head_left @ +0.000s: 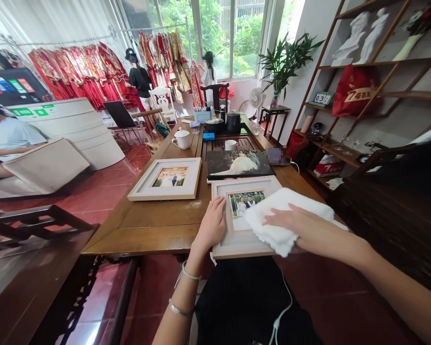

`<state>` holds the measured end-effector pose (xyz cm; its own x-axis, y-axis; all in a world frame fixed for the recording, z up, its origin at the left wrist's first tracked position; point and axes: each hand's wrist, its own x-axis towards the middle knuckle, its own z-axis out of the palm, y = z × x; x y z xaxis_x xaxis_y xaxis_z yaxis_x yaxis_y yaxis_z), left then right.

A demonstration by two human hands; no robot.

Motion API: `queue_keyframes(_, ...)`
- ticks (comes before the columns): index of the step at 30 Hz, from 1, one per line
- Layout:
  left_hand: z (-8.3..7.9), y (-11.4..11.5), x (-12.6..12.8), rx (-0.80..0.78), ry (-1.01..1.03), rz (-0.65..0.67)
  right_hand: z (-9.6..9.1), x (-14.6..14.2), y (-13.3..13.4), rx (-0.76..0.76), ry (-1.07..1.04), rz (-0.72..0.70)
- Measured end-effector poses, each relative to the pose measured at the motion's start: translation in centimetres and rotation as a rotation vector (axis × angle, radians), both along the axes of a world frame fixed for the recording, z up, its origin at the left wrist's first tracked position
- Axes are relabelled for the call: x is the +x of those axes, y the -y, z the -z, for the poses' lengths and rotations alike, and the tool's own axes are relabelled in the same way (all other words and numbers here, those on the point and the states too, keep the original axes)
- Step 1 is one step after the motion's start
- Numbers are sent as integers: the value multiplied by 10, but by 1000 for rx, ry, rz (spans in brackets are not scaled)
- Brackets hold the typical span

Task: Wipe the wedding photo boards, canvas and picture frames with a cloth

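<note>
A white-framed wedding photo (pixel 237 191) lies at the near edge of the wooden table (pixel 158 225). My left hand (pixel 211 225) rests flat on the frame's left border, fingers stretched out. My right hand (pixel 290 220) lies flat, fingers spread, on a white cloth (pixel 283 215) that covers the right half of the frame. A second white-framed photo (pixel 167 178) sits to the left, and a dark unframed wedding print (pixel 239 164) lies just behind the near frame.
Farther along the table stand a white teapot (pixel 182 138), a cup (pixel 231 144), a tea tray and a black kettle (pixel 233 122). A phone (pixel 277 156) lies at right. Dark wooden chairs flank me. A person sits at left; others stand by red garments.
</note>
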<state>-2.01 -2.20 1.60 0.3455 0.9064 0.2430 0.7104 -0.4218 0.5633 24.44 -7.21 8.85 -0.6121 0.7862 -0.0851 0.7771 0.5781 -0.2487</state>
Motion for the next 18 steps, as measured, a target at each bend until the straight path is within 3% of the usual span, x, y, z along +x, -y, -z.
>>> queue_keyframes(5,0,0,-1,-4,-20,13,27,0,-52,225,32,48)
queue_keyframes(10,-1,1,-1,-3,-5,8,33,-6,-94,399,48,176)
queue_keyframes(14,-2,1,-1,1,5,9,29,-15,-106,384,83,186)
queue_keyframes(18,-2,2,0,7,12,3,21,-21,-93,308,124,63)
